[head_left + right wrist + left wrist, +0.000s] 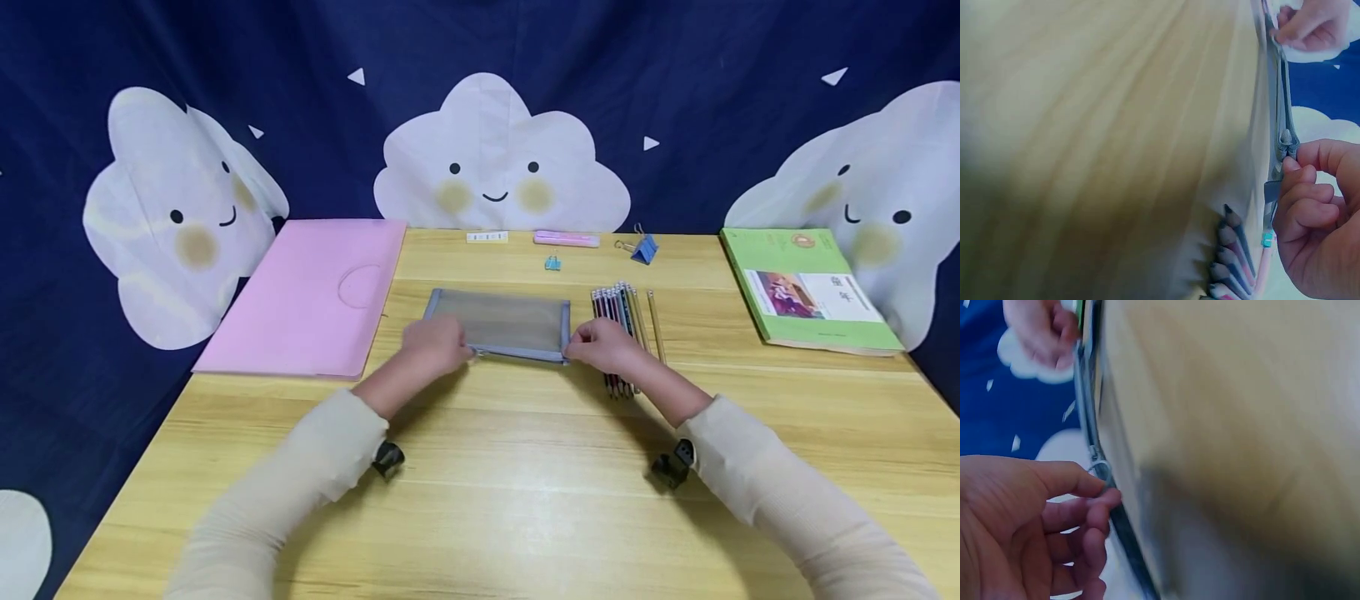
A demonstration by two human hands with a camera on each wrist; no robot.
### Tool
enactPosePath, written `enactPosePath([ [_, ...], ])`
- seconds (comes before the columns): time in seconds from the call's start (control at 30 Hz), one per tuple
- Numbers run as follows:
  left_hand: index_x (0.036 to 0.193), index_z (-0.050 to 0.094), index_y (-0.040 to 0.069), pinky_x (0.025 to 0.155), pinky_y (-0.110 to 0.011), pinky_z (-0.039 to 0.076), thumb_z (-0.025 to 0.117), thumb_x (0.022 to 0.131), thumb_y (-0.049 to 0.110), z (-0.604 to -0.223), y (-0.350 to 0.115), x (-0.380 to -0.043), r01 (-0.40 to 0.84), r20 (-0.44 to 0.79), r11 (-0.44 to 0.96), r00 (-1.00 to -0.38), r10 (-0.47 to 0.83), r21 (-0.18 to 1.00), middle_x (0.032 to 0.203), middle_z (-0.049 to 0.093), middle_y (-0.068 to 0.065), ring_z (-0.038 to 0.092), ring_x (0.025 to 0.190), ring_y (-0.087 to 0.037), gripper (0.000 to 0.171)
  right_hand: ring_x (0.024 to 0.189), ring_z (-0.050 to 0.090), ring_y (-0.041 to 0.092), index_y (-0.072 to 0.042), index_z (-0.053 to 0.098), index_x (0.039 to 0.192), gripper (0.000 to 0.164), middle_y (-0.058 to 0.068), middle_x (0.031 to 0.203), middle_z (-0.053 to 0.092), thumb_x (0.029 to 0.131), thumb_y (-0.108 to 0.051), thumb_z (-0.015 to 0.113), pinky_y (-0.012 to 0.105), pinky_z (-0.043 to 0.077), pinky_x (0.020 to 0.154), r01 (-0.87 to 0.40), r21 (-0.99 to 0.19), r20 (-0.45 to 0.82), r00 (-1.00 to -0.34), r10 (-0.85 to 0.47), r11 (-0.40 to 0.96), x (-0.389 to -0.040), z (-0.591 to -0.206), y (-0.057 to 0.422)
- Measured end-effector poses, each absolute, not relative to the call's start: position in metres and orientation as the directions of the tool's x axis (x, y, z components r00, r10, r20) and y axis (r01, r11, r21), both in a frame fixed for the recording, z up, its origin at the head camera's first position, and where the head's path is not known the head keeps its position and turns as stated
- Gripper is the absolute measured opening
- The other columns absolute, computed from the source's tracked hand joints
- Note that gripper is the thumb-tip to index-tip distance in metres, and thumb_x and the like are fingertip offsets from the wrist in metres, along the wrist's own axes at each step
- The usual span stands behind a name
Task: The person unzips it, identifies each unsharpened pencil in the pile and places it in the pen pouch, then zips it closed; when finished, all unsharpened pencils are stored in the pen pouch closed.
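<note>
A grey see-through zip pouch (517,321) with blue-grey edging lies on the table between both hands. The left hand (437,343) pinches the ring-shaped zipper pull (1101,470) between thumb and forefinger, near the left end of the pouch's front edge. At the pouch's front right corner, the right hand (600,343) grips the edging beside the zipper end (1286,139) with thumb and forefinger. A bundle of pencils (617,308) lies partly under the right forearm, points toward the person, and one single pencil (656,321) lies apart to its right.
A pink folder (315,292) lies at the left and a green book (810,292) at the right. Along the back are a white eraser-like block (487,237), a pink case (566,239), a small light-blue binder clip (552,262) and a larger blue binder clip (643,249).
</note>
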State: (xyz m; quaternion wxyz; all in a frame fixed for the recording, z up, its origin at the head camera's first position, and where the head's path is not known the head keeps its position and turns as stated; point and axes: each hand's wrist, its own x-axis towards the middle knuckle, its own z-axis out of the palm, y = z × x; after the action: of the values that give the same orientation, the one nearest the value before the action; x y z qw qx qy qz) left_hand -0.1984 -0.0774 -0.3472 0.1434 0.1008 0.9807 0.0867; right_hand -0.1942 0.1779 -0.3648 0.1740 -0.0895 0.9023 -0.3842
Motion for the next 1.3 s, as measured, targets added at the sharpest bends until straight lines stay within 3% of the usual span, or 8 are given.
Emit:
enactPosePath([
  [0.27, 0.06, 0.058, 0.017, 0.052, -0.036, 0.037, 0.054, 0.078, 0.032, -0.333, -0.147, -0.204, 0.042, -0.228, 0.985, -0.971, 0.079, 0.165, 0.059, 0.055, 0.001, 0.049, 0.061, -0.02, 0.024, 0.041, 0.025, 0.012, -0.009, 0.042, 0.057, 0.029, -0.003, 0.048, 0.03, 0.081, -0.018, 0.054, 0.025, 0.025, 0.04, 0.03, -0.748, -0.27, -0.926, -0.264, 0.663, -0.199, -0.36, 0.185],
  [0.5, 0.06, 0.057, 0.019, 0.049, -0.035, 0.035, 0.051, 0.079, 0.028, -0.331, -0.165, -0.2, 0.037, -0.194, 0.984, -0.979, 0.071, 0.172, 0.067, 0.054, 0.0, 0.048, 0.06, -0.021, 0.022, 0.04, 0.02, 0.012, -0.01, 0.036, 0.056, 0.03, -0.002, 0.048, 0.025, 0.08, -0.018, 0.052, 0.025, 0.022, 0.039, 0.1, -0.799, -0.303, -0.918, -0.254, 0.594, -0.202, -0.359, 0.182],
  [0.73, 0.07, 0.062, 0.021, 0.05, -0.037, 0.038, 0.054, 0.077, 0.024, -0.341, -0.167, -0.203, 0.21, -0.196, 0.964, -0.951, 0.24, 0.163, 0.069, 0.056, 0.002, 0.051, 0.067, -0.02, 0.012, 0.039, 0.018, 0.01, -0.005, 0.039, 0.061, 0.026, 0.0, 0.05, 0.032, 0.083, -0.015, 0.05, 0.022, 0.019, 0.039, 0.189, -0.847, -0.368, -0.883, -0.292, 0.497, -0.205, -0.36, 0.187],
  [0.87, 0.076, 0.063, 0.019, 0.057, -0.041, 0.04, 0.058, 0.075, 0.029, -0.343, -0.163, -0.201, 0.248, -0.175, 0.962, -0.948, 0.265, 0.115, 0.077, 0.059, 0.0, 0.053, 0.074, -0.022, 0.012, 0.039, 0.023, 0.01, -0.002, 0.044, 0.067, 0.025, 0.003, 0.054, 0.039, 0.085, -0.018, 0.049, 0.022, 0.02, 0.038, 0.204, -0.852, -0.394, -0.857, -0.332, 0.482, -0.204, -0.361, 0.19],
  [1.07, 0.115, 0.051, 0.014, 0.076, -0.048, 0.035, 0.068, 0.066, 0.044, -0.344, -0.133, -0.197, 0.388, -0.106, 0.922, -0.916, 0.387, 0.011, 0.103, 0.053, -0.012, 0.047, 0.092, -0.032, 0.06, 0.041, 0.027, 0.01, 0.0, 0.046, 0.072, 0.022, 0.005, 0.061, 0.044, 0.086, -0.017, 0.049, 0.021, 0.021, 0.039, 0.222, -0.875, -0.399, -0.833, -0.383, 0.429, -0.202, -0.361, 0.193],
  [1.17, 0.116, 0.05, 0.017, 0.074, -0.045, 0.034, 0.069, 0.065, 0.046, -0.348, -0.115, -0.198, 0.493, -0.058, 0.869, -0.87, 0.49, -0.04, 0.101, 0.052, -0.009, 0.045, 0.092, -0.029, 0.062, 0.042, 0.027, 0.01, 0.003, 0.047, 0.076, 0.02, 0.005, 0.062, 0.045, 0.086, -0.015, 0.049, 0.02, 0.02, 0.039, 0.237, -0.892, -0.396, -0.82, -0.414, 0.386, -0.202, -0.361, 0.195],
  [1.3, 0.101, 0.056, 0.019, 0.07, -0.041, 0.035, 0.067, 0.069, 0.044, -0.35, -0.099, -0.202, 0.569, -0.013, 0.813, -0.82, 0.572, -0.123, 0.088, 0.054, -0.001, 0.048, 0.082, -0.023, 0.042, 0.041, 0.027, 0.009, 0.006, 0.048, 0.082, 0.021, 0.004, 0.062, 0.046, 0.086, -0.015, 0.05, 0.02, 0.02, 0.038, 0.252, -0.901, -0.399, -0.803, -0.442, 0.354, -0.203, -0.362, 0.195],
])
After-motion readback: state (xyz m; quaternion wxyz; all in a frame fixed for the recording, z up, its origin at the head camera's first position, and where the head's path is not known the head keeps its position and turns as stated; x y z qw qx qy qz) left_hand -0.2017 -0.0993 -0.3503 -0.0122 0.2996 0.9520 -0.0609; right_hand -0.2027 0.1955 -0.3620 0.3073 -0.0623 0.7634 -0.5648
